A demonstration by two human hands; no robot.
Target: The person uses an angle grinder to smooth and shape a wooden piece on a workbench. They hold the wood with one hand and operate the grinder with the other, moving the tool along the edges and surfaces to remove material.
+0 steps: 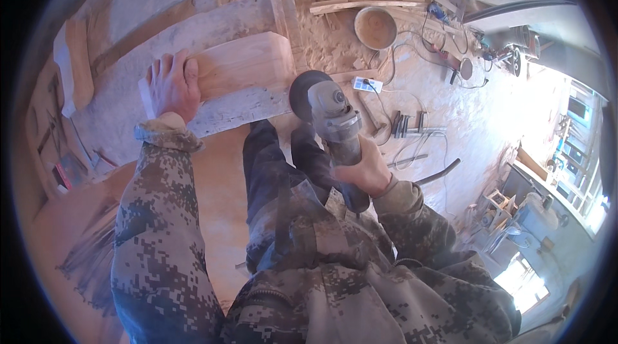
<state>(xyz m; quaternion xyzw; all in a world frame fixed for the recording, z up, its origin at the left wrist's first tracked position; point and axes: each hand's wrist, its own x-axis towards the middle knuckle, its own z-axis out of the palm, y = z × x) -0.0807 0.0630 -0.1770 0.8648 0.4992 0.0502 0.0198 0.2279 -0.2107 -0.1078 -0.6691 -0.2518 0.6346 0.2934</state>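
Note:
A thick, pale wooden block (248, 67) with a shaped far-right end lies on a worn, dusty bench (238, 109). My left hand (172, 85) grips the block near its left end, fingers over the top and thumb along the near side. In my right hand (365, 169) is an angle grinder (333, 115), held round its body. The grinder's dark round disc (305, 95) stands beside the right end of the block, close to the bench edge; whether it touches the wood I cannot tell.
Another shaped wooden piece (77, 67) rests at the far left. Wood scraps and a round basin (375, 28) lie on the dusty floor. To the right are a power strip (367, 84), loose cords, several hand tools (412, 124) and another grinder (450, 60).

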